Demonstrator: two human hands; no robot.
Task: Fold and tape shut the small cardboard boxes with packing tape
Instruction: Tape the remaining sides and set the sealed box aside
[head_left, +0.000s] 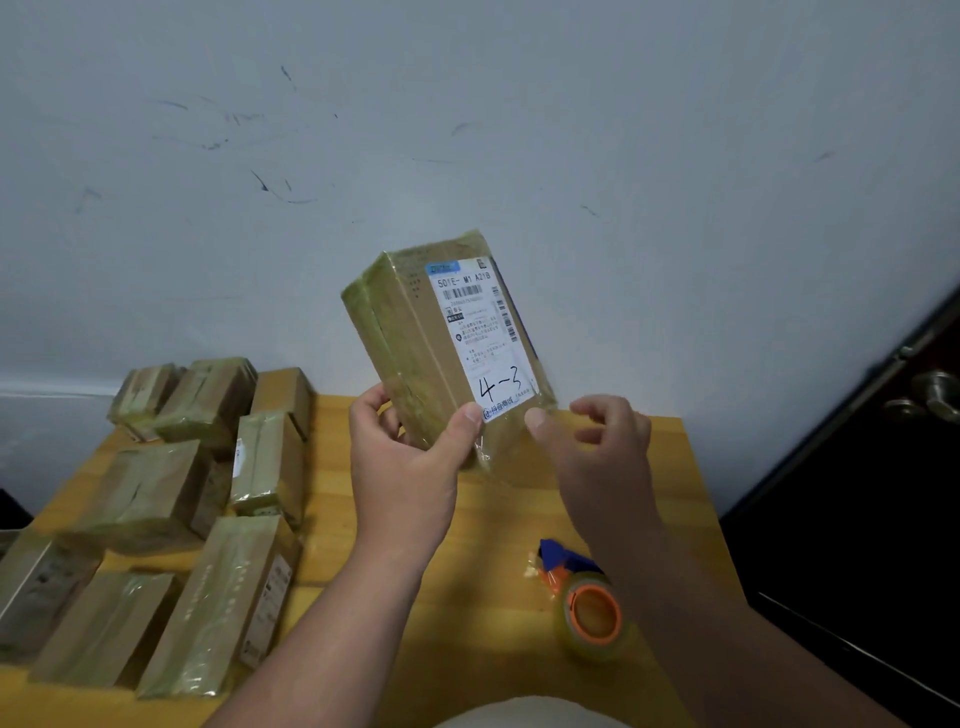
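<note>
A small cardboard box (415, 332) wrapped in yellowish tape is held up above the table, tilted, with a white shipping label (480, 332) marked "4-3" facing me. My left hand (410, 457) grips its lower end, thumb on the label's bottom edge. My right hand (597, 447) is at the box's lower right corner, thumb touching a loose flap of clear tape (493, 452), the other fingers loosely curled and off the box. A roll of clear packing tape (592, 616) with an orange core and a blue-orange cutter lies on the table under my right forearm.
Several taped cardboard boxes (171, 493) lie in a cluster on the left half of the wooden table (498, 519). A scuffed white wall rises behind. A dark door with a metal knob (930, 389) stands at the right.
</note>
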